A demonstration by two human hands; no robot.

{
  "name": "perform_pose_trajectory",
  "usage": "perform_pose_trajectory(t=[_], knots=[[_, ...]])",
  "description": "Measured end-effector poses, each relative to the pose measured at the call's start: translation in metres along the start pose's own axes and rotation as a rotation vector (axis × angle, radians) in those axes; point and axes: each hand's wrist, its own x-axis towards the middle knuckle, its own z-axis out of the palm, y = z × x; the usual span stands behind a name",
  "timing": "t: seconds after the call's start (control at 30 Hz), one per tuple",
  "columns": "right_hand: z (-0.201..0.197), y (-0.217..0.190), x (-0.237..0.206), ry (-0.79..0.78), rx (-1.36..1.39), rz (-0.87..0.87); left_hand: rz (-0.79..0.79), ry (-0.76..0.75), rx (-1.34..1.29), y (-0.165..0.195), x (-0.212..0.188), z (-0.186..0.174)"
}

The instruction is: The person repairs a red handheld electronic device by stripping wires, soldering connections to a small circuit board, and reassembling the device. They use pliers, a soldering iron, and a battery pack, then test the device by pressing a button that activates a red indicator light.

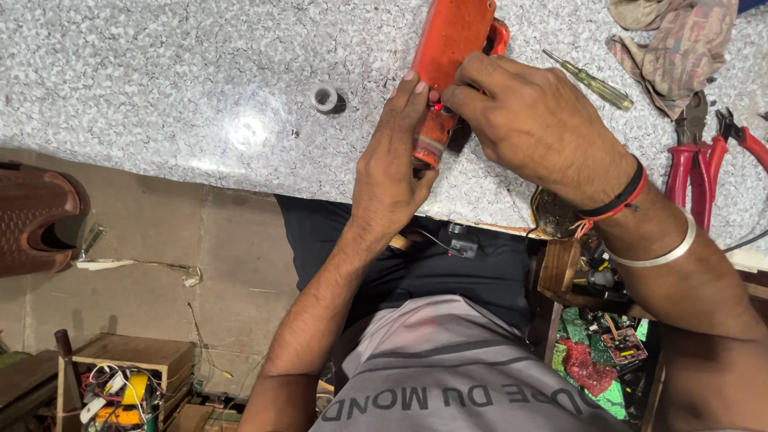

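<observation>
Both hands work on one orange power tool [448,48] lying on the speckled grey desk [160,72] near its front edge. The left hand [392,172] wraps its fingers [412,92] closed around the tool's lower end, while the right hand [532,120] pinches its fingers [464,88] shut on the tool's middle, where a small red light glows. On the desk lie one small grey ring [325,98], one yellow-handled screwdriver [592,80], one crumpled cloth [676,40] and two red-handled pliers [704,164]. The right wrist carries one metal bangle [660,252] and red and black threads.
</observation>
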Motion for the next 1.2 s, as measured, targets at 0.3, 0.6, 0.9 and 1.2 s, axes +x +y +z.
perform_pose_trajectory(t=[0.3, 0.6, 0.9, 1.2], knots=[[0.043, 0.039, -0.033, 0.495, 0.894, 0.345, -0.040, 0.044, -0.181, -0.009, 0.000, 0.000], [0.071, 0.018, -0.059, 0.152, 0.584, 0.426, -0.035, 0.026, -0.055, -0.005, -0.003, 0.002], [0.077, 0.001, -0.047, 0.275, 0.355, 0.378, -0.003, 0.031, -0.058, -0.003, -0.004, -0.002], [0.059, 0.012, -0.053, 0.180, 0.427, 0.432, -0.003, 0.024, -0.123, -0.009, -0.004, -0.001]])
